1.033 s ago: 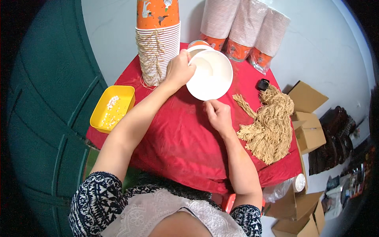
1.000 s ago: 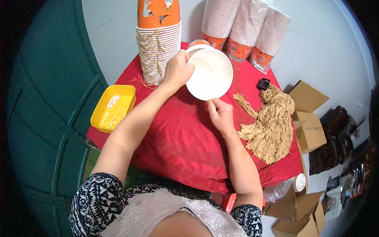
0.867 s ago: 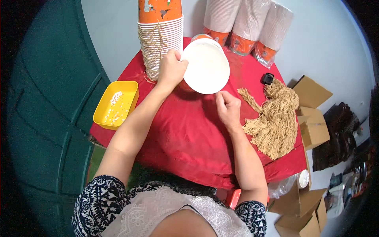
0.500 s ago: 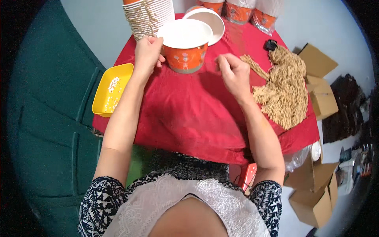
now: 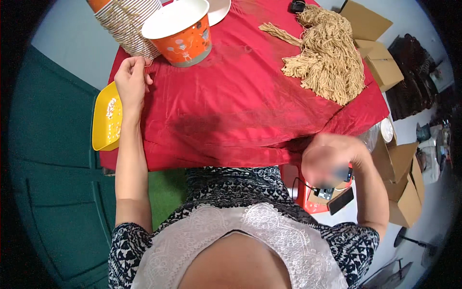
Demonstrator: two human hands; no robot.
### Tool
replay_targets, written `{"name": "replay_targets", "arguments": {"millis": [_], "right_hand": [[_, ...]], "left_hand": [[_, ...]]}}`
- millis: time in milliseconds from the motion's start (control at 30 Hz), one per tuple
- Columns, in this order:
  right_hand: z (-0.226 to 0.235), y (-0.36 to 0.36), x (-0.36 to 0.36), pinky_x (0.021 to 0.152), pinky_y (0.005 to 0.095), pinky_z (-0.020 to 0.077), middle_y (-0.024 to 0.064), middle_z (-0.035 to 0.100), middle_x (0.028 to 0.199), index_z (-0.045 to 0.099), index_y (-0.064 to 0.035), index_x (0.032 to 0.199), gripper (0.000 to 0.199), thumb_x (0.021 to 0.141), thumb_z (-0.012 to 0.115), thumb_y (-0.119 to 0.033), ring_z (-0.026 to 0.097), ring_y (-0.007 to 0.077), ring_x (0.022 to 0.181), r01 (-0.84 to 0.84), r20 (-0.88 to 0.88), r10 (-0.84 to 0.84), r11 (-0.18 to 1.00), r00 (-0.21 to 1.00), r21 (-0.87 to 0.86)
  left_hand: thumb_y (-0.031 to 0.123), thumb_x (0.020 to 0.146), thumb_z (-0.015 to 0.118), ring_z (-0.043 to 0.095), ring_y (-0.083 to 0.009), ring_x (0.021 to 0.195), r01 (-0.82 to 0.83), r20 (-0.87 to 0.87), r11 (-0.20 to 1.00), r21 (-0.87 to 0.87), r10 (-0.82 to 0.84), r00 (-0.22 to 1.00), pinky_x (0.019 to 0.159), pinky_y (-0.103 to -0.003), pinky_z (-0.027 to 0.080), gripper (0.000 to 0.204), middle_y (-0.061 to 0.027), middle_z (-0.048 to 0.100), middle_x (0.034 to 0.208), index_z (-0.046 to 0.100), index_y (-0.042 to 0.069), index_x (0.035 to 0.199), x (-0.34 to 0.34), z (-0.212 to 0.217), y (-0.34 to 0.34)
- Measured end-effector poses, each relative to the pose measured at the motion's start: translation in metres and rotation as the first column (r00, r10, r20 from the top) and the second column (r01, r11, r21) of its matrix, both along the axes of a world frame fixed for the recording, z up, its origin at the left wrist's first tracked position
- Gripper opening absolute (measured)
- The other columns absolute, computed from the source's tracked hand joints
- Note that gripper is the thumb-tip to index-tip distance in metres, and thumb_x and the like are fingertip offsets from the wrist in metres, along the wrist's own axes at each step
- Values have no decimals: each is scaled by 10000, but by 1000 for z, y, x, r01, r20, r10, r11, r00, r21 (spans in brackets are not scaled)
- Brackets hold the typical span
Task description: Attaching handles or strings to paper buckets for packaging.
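My left hand [image 5: 132, 82] is at the left of the red-covered table with fingers pinched; whatever they hold, if anything, is too small to make out. Just beyond it stands an orange paper bucket [image 5: 185, 45] with a white rim and printed figures. A leaning stack of nested paper buckets [image 5: 129, 26], with tan cord along its side, rises behind the hand. My left wrist passes over the edge of a yellow tray [image 5: 100, 123] with small white bits inside. Smeared by motion, my right hand [image 5: 329, 156] is at the table's front right edge, above a red stool [image 5: 315, 207].
A thick bundle of tan cord [image 5: 332, 60] lies on the right of the red tablecloth [image 5: 231, 96]. Another white-rimmed bucket [image 5: 219, 12] lies at the far edge. Cardboard boxes [image 5: 382, 65] stand right of the table. A dark phone-like slab [image 5: 340, 201] is by the stool.
My right hand has swung from above the table down and right to its front edge. My left hand has drawn back from the bucket's rim. The whole view has shifted.
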State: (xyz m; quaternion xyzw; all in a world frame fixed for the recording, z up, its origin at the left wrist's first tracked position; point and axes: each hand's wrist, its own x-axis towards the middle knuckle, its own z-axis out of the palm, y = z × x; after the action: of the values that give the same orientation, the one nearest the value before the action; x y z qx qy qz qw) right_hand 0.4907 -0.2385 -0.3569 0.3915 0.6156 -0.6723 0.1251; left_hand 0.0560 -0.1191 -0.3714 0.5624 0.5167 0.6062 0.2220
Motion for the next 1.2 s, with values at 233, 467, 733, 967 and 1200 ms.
{"name": "replay_targets", "arguments": {"millis": [233, 467, 733, 967, 1200], "right_hand": [[-361, -76, 188, 790, 461, 513, 154, 680, 1019, 630, -10, 1001, 282, 900, 470, -219, 656, 291, 934, -522, 511, 238, 665, 826, 534], [-322, -7, 81, 1132, 456, 307, 195, 474, 1438, 476, -45, 1385, 496, 981, 382, -316, 423, 348, 1344, 121, 98, -379, 515, 920, 848], [-304, -18, -31, 1150, 449, 282, 200, 436, 1467, 448, -43, 1410, 522, 989, 376, -343, 380, 344, 1374, 300, -59, -394, 585, 917, 754], [-283, -14, -82, 1166, 443, 259, 204, 402, 1492, 423, -42, 1432, 545, 997, 370, -367, 342, 340, 1400, 443, -199, -419, 636, 886, 632], [-283, -55, -31, 1164, 411, 264, 150, 412, 1497, 392, -51, 1463, 603, 997, 406, -433, 350, 314, 1395, 696, -262, -652, 605, 712, 387]], "left_hand": [[158, 980, 556, 516, -49, 493, 88, 69, 996, -22, -86, 994, 386, -188, 352, 176, -78, 690, 869, 612, -4, 939, 22, 5, 6], [178, 988, 554, 498, -43, 482, 79, 37, 996, -43, -77, 996, 389, -187, 342, 180, -76, 686, 851, 603, 18, 923, 4, -10, -1], [171, 988, 548, 481, -37, 466, 95, 9, 991, -94, -95, 995, 371, -187, 331, 174, -74, 682, 836, 600, 19, 922, 10, -10, -1], [166, 987, 552, 492, -38, 460, 123, 99, 986, -108, -113, 989, 356, -182, 332, 171, -83, 682, 827, 600, 17, 920, 1, -10, 3], [166, 983, 553, 500, -50, 460, 125, 86, 984, -123, -115, 990, 360, -188, 350, 173, -91, 690, 822, 606, 19, 907, 1, -10, 0]]}}
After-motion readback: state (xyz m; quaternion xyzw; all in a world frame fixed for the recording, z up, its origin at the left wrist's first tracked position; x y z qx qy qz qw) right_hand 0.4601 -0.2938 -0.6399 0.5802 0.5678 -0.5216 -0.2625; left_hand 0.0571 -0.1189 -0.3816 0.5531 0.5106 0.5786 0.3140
